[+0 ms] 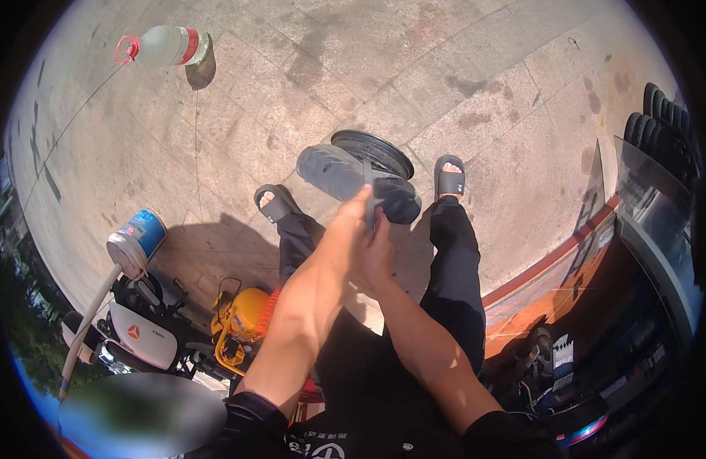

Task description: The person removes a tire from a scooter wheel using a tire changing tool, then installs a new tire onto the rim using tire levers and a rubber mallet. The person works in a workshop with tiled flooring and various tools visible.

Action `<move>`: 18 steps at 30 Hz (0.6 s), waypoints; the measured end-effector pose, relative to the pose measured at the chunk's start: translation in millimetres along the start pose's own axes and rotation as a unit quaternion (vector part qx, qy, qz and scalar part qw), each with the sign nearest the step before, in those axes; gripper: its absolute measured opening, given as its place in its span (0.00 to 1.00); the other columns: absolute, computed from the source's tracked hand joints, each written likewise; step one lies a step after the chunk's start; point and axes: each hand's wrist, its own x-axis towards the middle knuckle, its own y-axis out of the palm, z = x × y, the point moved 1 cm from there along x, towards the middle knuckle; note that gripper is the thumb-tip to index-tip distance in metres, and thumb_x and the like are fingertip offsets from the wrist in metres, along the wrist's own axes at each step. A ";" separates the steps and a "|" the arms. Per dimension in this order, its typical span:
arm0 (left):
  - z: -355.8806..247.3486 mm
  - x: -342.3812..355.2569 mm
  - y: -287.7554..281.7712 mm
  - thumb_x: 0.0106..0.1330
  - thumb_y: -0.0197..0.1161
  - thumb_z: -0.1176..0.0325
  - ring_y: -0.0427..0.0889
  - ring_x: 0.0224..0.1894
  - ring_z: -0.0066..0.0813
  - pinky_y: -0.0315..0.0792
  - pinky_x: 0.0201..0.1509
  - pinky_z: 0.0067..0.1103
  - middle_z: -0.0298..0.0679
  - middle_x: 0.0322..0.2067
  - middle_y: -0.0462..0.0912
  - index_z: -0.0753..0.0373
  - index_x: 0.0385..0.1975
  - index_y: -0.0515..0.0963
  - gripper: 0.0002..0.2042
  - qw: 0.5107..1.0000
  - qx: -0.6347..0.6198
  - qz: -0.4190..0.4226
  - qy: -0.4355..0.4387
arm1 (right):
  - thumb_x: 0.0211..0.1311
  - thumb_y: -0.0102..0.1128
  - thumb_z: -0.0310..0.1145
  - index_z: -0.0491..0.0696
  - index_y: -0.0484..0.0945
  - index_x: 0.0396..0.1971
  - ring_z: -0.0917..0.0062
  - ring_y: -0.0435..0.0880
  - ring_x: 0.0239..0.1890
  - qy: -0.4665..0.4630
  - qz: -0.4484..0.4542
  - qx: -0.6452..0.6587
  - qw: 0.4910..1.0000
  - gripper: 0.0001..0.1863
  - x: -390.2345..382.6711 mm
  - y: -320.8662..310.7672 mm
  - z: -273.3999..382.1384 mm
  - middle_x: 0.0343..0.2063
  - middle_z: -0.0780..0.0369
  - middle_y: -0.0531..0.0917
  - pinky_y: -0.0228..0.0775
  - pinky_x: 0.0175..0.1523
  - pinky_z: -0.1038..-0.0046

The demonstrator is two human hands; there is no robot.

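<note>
A black tyre (330, 170) stands on the paving between my feet, with a dark wheel rim (383, 151) at its far side. Across the tyre runs a narrow grey tyre lever (369, 174), its far end by the rim. My left hand (351, 218) is closed round the near part of the lever. Just below it and to the right, my right hand (376, 249) is closed on the same lever. Both hands overlap, so the lever's lower end is hidden.
A large clear bottle (160, 46) with a red handle lies at the far left. Nearer left are a blue-and-white can (142, 232), a parked scooter (142, 334) and a yellow air compressor (249, 312). Stacked tyres (659, 134) and a glass door (655, 187) line the right.
</note>
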 end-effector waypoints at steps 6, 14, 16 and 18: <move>-4.7 -34.7 13.2 0.55 0.70 0.51 0.68 0.17 0.31 0.64 0.16 0.27 0.42 0.27 0.73 0.62 0.41 0.72 0.24 0.968 0.177 -0.155 0.085 | 0.61 0.46 0.27 0.47 0.59 0.59 0.58 0.78 0.49 0.084 -0.118 0.094 0.985 0.24 -17.7 38.0 1.5 0.50 0.51 0.76 0.70 0.49 0.64; -28.3 0.2 -46.2 0.52 0.73 0.53 0.62 0.11 0.22 0.55 0.09 0.16 0.36 0.17 0.67 0.62 0.37 0.68 0.25 0.959 0.245 -0.111 0.093 | 0.55 0.47 0.25 0.49 0.57 0.60 0.55 0.81 0.33 0.145 -0.210 0.194 0.947 0.29 -45.2 91.9 15.1 0.28 0.49 0.81 0.72 0.37 0.60; -10.5 -8.6 -51.4 0.51 0.74 0.54 0.61 0.11 0.21 0.54 0.09 0.15 0.34 0.16 0.66 0.62 0.35 0.69 0.23 0.931 0.326 -0.103 0.131 | 0.57 0.47 0.26 0.48 0.56 0.61 0.51 0.80 0.28 0.203 -0.223 0.233 0.924 0.29 -65.1 101.1 5.9 0.23 0.47 0.80 0.71 0.34 0.56; -10.7 -0.3 -59.3 0.52 0.74 0.57 0.61 0.11 0.20 0.52 0.09 0.14 0.33 0.18 0.66 0.59 0.32 0.69 0.20 0.912 0.375 -0.093 0.139 | 0.59 0.45 0.23 0.47 0.57 0.59 0.52 0.78 0.45 0.065 -0.344 0.338 0.874 0.26 -78.8 119.0 8.7 0.42 0.47 0.78 0.70 0.48 0.60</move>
